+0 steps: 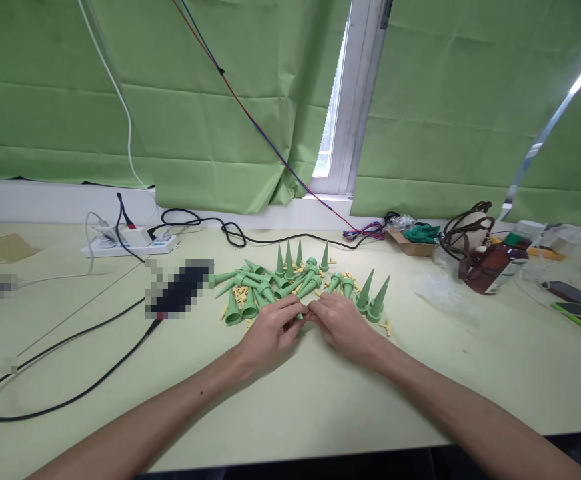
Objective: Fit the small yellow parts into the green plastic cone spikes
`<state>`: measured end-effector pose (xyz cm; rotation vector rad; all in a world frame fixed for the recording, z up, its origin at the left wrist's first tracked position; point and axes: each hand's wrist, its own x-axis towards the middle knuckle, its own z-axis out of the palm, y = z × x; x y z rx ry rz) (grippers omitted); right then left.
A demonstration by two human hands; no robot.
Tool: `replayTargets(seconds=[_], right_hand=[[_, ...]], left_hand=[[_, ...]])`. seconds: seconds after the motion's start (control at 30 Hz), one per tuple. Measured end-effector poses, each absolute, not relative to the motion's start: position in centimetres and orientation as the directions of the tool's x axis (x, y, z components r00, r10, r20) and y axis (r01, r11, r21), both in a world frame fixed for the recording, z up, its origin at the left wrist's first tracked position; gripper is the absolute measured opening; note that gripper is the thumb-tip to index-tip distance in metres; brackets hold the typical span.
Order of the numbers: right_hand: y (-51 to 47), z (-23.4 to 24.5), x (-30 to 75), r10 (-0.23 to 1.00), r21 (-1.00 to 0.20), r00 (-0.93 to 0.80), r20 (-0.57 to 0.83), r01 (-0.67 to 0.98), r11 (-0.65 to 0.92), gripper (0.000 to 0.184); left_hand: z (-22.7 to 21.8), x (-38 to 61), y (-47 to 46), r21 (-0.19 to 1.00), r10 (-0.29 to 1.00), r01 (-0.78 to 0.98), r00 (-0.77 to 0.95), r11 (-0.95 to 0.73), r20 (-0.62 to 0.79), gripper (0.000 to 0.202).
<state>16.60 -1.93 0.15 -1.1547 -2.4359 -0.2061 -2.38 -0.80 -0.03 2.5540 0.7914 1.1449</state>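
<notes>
My left hand [275, 327] is closed around a green plastic spike [299, 317], of which only a small part shows between the fingers. Fingertips of my right hand [343, 327] are pinched together and meet the left ones. What they grip is hidden. Just beyond both hands lies a pile of hollow green cone-shaped spikes [249, 308], mixed with small yellow T-shaped plastic pieces [241, 295]. Several spikes stand point-up, among them one upright spike [379, 300] right of my right hand. A loose yellow piece [386, 327] lies near it.
Left of the pile is a blurred black device [183, 290] with a black cable [95, 383] looping across the table [290, 413]. A white power strip [130, 247] sits behind. At right are a brown bottle [497, 265], a clear plastic bag [445, 297] and a cardboard box [410, 245].
</notes>
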Motion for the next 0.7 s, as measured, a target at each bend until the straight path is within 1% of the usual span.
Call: replayTargets(seconds=[0.17,0.3,0.33,0.5,0.6,0.7], right_hand=[[-1.96,0.27,16.58,0.706,-0.099,-0.535,0.464,0.761,0.641,0.02],[-2.09,0.31,16.57,0.705,-0.184,-0.495,0.508,0.737,0.65,0.012],[-2.14,0.33,16.56,0.706,-0.212,-0.482,0.518,0.728,0.652,0.013],[-2.28,0.3,16.49,0.688,-0.341,-0.39,0.613,0.654,0.675,0.034],[-2.24,0.29,16.44,0.658,-0.383,-0.339,0.673,0.601,0.701,0.038],[-2.33,0.53,16.37,0.607,-0.379,-0.302,0.735,0.56,0.737,0.035]], left_hand=[[-0.06,-2.24,-0.95,0.436,0.597,0.409,0.527,-0.802,0.604,0.017],[0.06,-2.26,-0.88,0.437,0.609,0.427,0.496,-0.792,0.619,0.015],[0.08,-2.27,-0.85,0.439,0.613,0.431,0.484,-0.788,0.625,0.014],[0.01,-2.23,-0.76,0.457,0.616,0.423,0.426,-0.783,0.662,0.015],[-0.09,-2.19,-0.79,0.466,0.624,0.426,0.402,-0.776,0.67,0.015],[-0.12,-2.17,-0.85,0.502,0.662,0.439,0.399,-0.745,0.635,0.013]])
